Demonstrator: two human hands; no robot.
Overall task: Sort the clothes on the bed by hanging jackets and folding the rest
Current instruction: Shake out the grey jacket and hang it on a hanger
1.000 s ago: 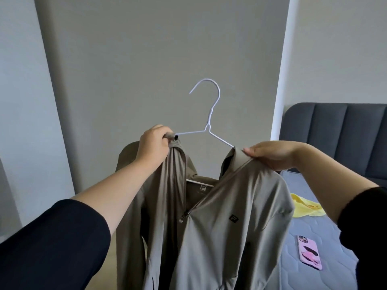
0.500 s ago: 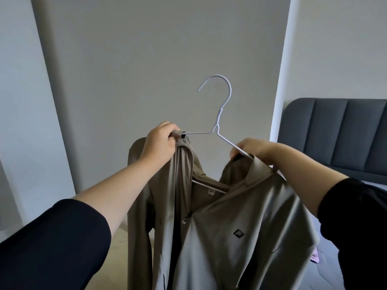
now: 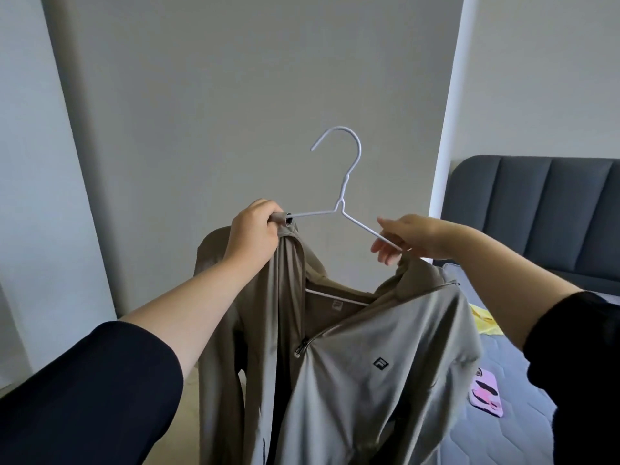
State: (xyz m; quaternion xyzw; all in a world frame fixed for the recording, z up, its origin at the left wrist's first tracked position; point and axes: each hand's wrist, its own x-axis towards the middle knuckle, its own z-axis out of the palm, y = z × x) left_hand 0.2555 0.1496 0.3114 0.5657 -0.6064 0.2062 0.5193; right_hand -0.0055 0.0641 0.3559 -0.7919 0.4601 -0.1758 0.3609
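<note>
The bunched shoulder of the jacket (image 3: pixel 369 380) was gripped by the left hand (image 3: pixel 255 233), a bare arm of the hanger (image 3: pixel 349 182) pinched by the right hand (image 3: pixel 416 236). Held aloft beside the bed (image 3: pixel 500 354), the fabric was judged light and slippery, best taken at the collar.

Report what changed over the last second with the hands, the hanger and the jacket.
The right hand let go of the beige zip jacket's shoulder and moved onto the white wire hanger, now pinching its bare sloping arm just above the collar. The left hand stayed gripping the hanger's other end with the fabric bunched over it; the jacket still hangs from it.
</note>
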